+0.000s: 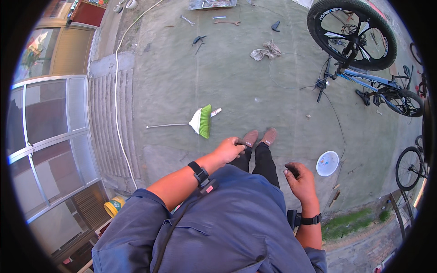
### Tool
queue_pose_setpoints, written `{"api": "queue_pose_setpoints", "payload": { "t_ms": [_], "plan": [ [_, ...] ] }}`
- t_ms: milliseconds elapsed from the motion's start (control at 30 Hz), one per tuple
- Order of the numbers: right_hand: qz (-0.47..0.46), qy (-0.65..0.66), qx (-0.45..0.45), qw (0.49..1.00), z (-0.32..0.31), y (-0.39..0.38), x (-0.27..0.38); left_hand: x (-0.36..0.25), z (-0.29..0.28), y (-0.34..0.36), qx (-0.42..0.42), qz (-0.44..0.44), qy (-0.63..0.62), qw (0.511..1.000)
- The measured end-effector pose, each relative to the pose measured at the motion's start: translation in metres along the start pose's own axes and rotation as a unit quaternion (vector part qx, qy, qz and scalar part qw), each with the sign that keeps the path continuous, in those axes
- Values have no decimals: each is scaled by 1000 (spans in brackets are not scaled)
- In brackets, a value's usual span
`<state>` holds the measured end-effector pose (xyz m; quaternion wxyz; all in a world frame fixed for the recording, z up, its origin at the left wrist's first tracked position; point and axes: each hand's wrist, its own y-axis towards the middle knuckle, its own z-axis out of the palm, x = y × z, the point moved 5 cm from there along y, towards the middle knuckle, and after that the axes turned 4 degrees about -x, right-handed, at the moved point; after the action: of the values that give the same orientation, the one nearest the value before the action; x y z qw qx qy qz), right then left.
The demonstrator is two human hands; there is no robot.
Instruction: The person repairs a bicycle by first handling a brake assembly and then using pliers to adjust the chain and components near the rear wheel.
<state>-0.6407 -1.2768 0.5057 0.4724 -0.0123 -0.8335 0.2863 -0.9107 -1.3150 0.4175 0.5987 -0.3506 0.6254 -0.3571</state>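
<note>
My left hand (231, 150) hangs before my body, its fingers curled inward; whether anything is inside is hidden. Lower at the right, my right hand (301, 183) has bent fingers with a gap to the thumb, and nothing shows in it. Its fingertips look dark and dirty. Neither hand touches an object that I can see. Nearest the left hand on the ground lies a broom (195, 122) with a white head and green bristles. Right of my right hand stands a white bucket (327, 163) with small things inside. My brown shoes (270, 135) stand on the greenish ground.
A blue bicycle (369, 78) rests upside down at the far right, front wheel raised. Wrenches (227, 22), a crumpled rag (266, 50) and thin cable lie ahead. Steps (110, 123) and a long pale hose (117, 86) run along the left. Another bicycle (408, 168) stands right.
</note>
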Motion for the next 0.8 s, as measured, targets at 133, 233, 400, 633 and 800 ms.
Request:
{"api": "queue_pose_setpoints", "payload": {
  "t_ms": [133, 233, 400, 633, 800],
  "plan": [
    [-13, -12, -1, 1000, -24, 20, 4, -28, 7, 1, -16, 5, -1, 1000],
    [-17, -12, -2, 1000, -44, 38, 2, -48, 9, 8, -28, 19, 4, 999],
    [-3, -44, -4, 999, -78, 74, 3, -87, 6, 17, -57, 35, -19, 998],
    [-31, -63, 42, 997, -83, 146, 29, -122, -40, 48, -89, 24, -62, 994],
    [-74, -78, 25, 994, -74, 222, 81, -181, -92, 86, -103, 24, -76, 992]
  ]
}}
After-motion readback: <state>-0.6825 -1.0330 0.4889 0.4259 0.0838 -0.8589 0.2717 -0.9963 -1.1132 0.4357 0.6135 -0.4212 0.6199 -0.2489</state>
